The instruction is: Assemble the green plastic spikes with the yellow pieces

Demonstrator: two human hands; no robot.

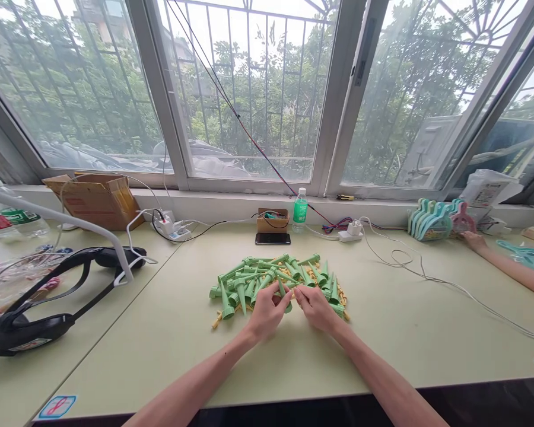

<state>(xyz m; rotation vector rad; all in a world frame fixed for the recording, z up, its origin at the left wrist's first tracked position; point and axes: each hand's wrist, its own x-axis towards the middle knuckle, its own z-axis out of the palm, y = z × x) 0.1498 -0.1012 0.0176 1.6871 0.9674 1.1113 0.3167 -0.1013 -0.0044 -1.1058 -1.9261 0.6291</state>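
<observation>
Two bare hands meet over the pale green tabletop [173, 344] in the head view. The left hand [267, 311] grips a tapered green plastic spike [282, 289]; the right hand [315, 306], just beside it, has its fingertips pinched around what looks like a small yellow piece, mostly hidden. Behind them lies a heap of similar green spikes [240, 289] mixed with knobbly yellow pieces [216, 321]. Beyond lies a flat black phone [272, 239].
</observation>
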